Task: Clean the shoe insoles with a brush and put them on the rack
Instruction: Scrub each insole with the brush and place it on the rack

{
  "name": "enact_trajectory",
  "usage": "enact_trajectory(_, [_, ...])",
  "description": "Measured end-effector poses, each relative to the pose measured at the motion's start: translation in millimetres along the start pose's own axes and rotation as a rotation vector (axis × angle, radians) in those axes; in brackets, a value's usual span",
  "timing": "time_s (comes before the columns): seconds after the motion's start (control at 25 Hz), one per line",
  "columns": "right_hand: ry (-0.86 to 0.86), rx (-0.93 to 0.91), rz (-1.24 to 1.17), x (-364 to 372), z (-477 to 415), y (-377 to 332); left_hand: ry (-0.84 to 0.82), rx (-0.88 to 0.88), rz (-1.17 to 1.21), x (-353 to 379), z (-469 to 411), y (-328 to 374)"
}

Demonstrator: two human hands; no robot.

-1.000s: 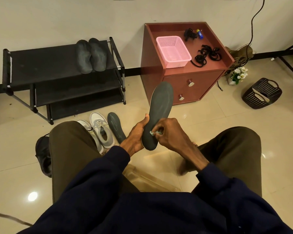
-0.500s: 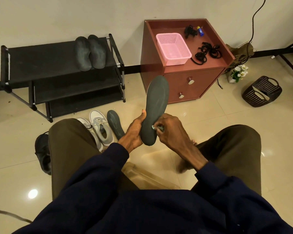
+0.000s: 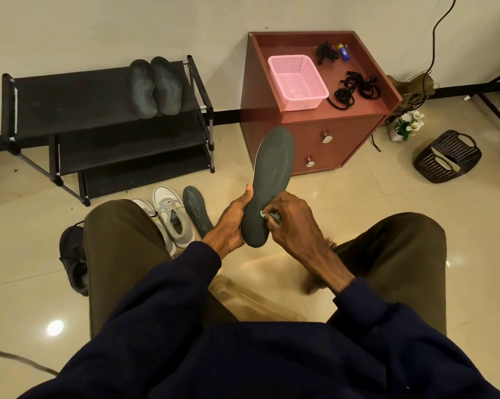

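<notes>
— Where is the insole you are working on?
— Your left hand is gripping the grey insole by its heel end and holding it upright at your twelve o'clock, with the toe pointing up toward the cabinet.
— And your other hand?
— Your right hand is curling round a small pale green brush and pressing it against the insole's lower face. Your fingers are hiding most of it.
— What about the others?
— A pair of insoles is lying side by side on the top shelf of the rack at your eleven o'clock. A loose insole is lying on the floor just beside the grey sneakers.
</notes>
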State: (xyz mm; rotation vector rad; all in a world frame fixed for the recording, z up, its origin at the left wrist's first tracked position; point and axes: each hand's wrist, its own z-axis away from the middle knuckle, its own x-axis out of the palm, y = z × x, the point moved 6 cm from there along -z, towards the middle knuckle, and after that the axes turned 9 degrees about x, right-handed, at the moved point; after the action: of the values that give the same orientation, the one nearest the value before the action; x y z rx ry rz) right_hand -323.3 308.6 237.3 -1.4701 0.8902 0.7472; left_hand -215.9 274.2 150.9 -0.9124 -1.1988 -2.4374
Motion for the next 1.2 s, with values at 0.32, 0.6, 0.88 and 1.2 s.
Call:
enact_trajectory(0.32, [-0.421,-0.021,-0.144,16,16,-12,-0.051,-0.023,0.083,-3,-1,-3])
enact_trajectory(0.6, [-0.098,-0.017,-0.141,8,3,-5,0.015,-0.020,0.002,1,3,-2])
enact_trajectory(0.88, [-0.122,0.021,-0.035,8,-4,10,0.013,-0.006,-0.032,1,4,-3])
enact_trajectory(1.2, [0.027,0.076,-0.105,14,0,15,0.072,-0.006,-0.021,-3,1,-4])
